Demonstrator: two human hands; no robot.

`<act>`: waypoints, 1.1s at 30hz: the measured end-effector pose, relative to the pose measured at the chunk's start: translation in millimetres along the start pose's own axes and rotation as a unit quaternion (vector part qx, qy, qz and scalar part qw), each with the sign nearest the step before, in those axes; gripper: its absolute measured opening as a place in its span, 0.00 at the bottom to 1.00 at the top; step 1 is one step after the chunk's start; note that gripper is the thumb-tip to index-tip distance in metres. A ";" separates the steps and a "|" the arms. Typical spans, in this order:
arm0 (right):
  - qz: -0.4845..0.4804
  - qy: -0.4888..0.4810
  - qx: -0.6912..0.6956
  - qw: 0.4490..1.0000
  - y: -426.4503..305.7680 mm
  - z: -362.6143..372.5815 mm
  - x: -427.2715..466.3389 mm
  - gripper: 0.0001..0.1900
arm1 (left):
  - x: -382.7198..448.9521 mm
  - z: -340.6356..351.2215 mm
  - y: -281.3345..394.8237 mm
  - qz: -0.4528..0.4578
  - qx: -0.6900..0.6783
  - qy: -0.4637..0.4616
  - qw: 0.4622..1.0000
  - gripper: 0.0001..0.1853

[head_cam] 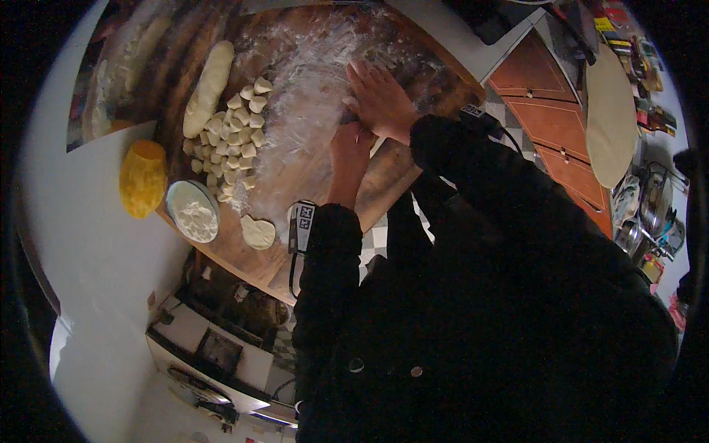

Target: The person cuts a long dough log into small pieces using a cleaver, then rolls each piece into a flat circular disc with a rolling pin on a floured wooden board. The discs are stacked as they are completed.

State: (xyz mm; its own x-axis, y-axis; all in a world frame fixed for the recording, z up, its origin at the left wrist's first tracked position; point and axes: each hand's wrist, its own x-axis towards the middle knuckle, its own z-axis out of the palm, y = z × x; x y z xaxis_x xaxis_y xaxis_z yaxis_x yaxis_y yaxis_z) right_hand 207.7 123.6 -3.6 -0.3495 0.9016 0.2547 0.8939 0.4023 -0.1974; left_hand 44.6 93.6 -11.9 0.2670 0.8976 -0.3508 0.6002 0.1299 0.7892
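Observation:
Over the floured wooden board [299, 138], my right hand [382, 102] lies palm down with its fingers extended. My left hand [352, 141] is beside its heel, fingers curled and partly hidden; what they hold cannot be told. A pale, narrow end of something [378, 147] shows below the right palm. To the left are many small dough pieces [232, 133] and a thick dough log [209, 88]. A flattened dough round [258, 232] rests near the board's edge; another pale round is partly hidden by the device at my left wrist.
A bowl of flour [193, 213] stands at the board's left corner, beside a yellow-orange gourd or squash [143, 178]. Wooden cabinet drawers [545, 122] are at the right, near a pale oval surface [611, 119] and metal pots [656, 199]. Devices with cables are at both sleeves.

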 end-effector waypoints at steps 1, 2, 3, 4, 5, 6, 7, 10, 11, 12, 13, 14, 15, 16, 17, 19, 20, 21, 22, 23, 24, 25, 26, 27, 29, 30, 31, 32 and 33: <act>0.031 -0.020 0.017 0.999 -2.1 -7.4 -2.4 0.32 | 0.6 -2.4 1.5 -0.012 -0.020 0.010 1.000 0.13; 0.042 -0.032 0.033 0.998 -3.9 -18.4 -11.4 0.32 | -2.2 -5.1 3.0 -0.025 -0.042 0.021 0.999 0.13; 0.052 -0.044 0.048 0.997 -4.9 -36.3 -30.5 0.32 | -7.4 -8.0 4.5 -0.045 -0.065 0.029 0.996 0.13; 0.060 -0.088 0.064 0.992 -4.3 -54.3 -52.5 0.32 | -14.7 -10.9 6.1 -0.039 -0.061 0.053 0.996 0.12; 0.044 -0.057 0.050 0.996 -3.1 -64.7 -66.6 0.32 | -22.3 -13.7 7.7 -0.041 -0.059 0.073 0.995 0.12; 0.019 -0.039 0.038 0.998 -2.5 -69.4 -76.0 0.32 | -29.4 -15.6 9.2 -0.044 -0.057 0.094 0.993 0.11; -0.011 -0.001 0.028 1.000 -1.4 -68.8 -79.9 0.32 | -34.2 -16.8 10.9 -0.025 -0.043 0.069 0.996 0.11; -0.016 -0.018 0.005 1.000 -2.0 -29.8 -44.8 0.32 | -32.4 -16.8 14.8 0.038 0.019 0.011 0.999 0.11; -0.020 -0.051 -0.022 0.998 -4.5 -11.8 -25.5 0.32 | -25.7 -16.2 15.3 0.061 0.051 0.005 0.997 0.12; -0.010 -0.009 -0.006 1.000 -6.2 -1.6 -12.9 0.32 | -19.9 -14.8 15.5 0.092 0.075 0.019 0.993 0.14; 0.013 -0.009 0.007 1.000 -7.5 1.1 -9.0 0.32 | -15.4 -13.7 14.8 0.059 0.075 0.010 0.995 0.13; 0.004 0.020 0.014 1.000 -9.0 1.2 -7.2 0.32 | -12.0 -13.3 13.5 0.034 0.070 0.021 0.997 0.12; 0.039 -0.004 0.044 0.998 -10.3 -4.7 -11.1 0.32 | -11.5 -13.3 11.9 0.008 0.064 0.032 0.997 0.11; 0.040 -0.002 0.067 0.997 -10.6 -18.6 -26.8 0.31 | -13.3 -14.4 9.2 -0.033 0.015 0.048 0.998 0.11; 0.040 -0.001 0.089 0.995 -9.9 -37.4 -47.3 0.31 | -18.3 -15.5 6.7 -0.074 -0.034 0.064 0.995 0.12; 0.025 -0.058 0.052 0.997 -8.4 -67.9 -82.8 0.30 | -29.9 -19.7 1.8 -0.087 -0.066 0.066 0.992 0.12; 0.006 -0.046 0.038 0.998 -8.4 -69.6 -85.0 0.30 | -36.3 -21.0 0.4 -0.060 -0.048 0.053 0.996 0.12; 0.022 -0.087 0.032 0.995 -8.8 -68.5 -83.2 0.30 | -39.6 -21.7 -0.3 -0.059 -0.026 0.029 0.997 0.12; 0.027 -0.085 0.032 0.995 -9.3 -62.8 -77.0 0.31 | -39.7 -21.1 0.0 -0.024 -0.021 0.009 0.999 0.12; 0.019 -0.084 0.028 0.996 -11.1 -50.8 -62.5 0.31 | -38.3 -20.8 0.6 -0.012 -0.008 -0.018 1.000 0.12; 0.010 -0.067 0.006 0.998 -13.8 -30.4 -36.6 0.31 | -35.1 -19.6 1.7 -0.010 0.005 -0.046 0.999 0.12; -0.011 -0.053 -0.019 0.998 -15.7 -15.2 -17.3 0.32 | -30.0 -18.3 2.7 0.001 0.039 -0.037 0.999 0.12; -0.044 -0.015 -0.047 0.998 -17.9 -10.6 -12.4 0.32 | -25.1 -17.1 3.4 0.002 0.074 -0.029 0.997 0.11; -0.017 -0.037 -0.017 0.999 -19.2 -7.1 -8.1 0.31 | -21.2 -16.0 3.6 0.006 0.109 -0.018 0.994 0.11; -0.014 0.006 0.027 1.000 -21.1 -15.4 -18.5 0.31 | -20.1 -18.1 1.5 -0.041 0.045 -0.010 0.998 0.10; 0.011 -0.042 0.041 0.998 -21.0 -27.4 -35.1 0.30 | -22.1 -19.3 -0.4 -0.046 0.002 0.003 0.999 0.10; 0.012 -0.056 0.044 0.997 -20.7 -42.9 -55.1 0.30 | -25.5 -21.0 -2.4 -0.068 -0.010 0.033 0.997 0.10; 0.024 -0.113 0.045 0.992 -18.9 -54.2 -70.6 0.30 | -31.4 -22.8 -4.4 -0.071 -0.029 0.072 0.994 0.10; 0.008 -0.073 0.055 0.996 -18.6 -59.8 -77.1 0.30 | -36.7 -24.6 -5.8 -0.076 -0.048 0.109 0.990 0.11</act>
State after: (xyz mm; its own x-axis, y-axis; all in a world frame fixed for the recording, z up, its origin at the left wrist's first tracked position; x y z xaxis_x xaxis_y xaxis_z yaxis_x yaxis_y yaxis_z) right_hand 234.8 37.2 37.0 -0.3794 0.9183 0.1127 0.8667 0.3954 -0.3042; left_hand 12.7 70.2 8.8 0.0037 0.9330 -0.3599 0.5441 0.3001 0.7835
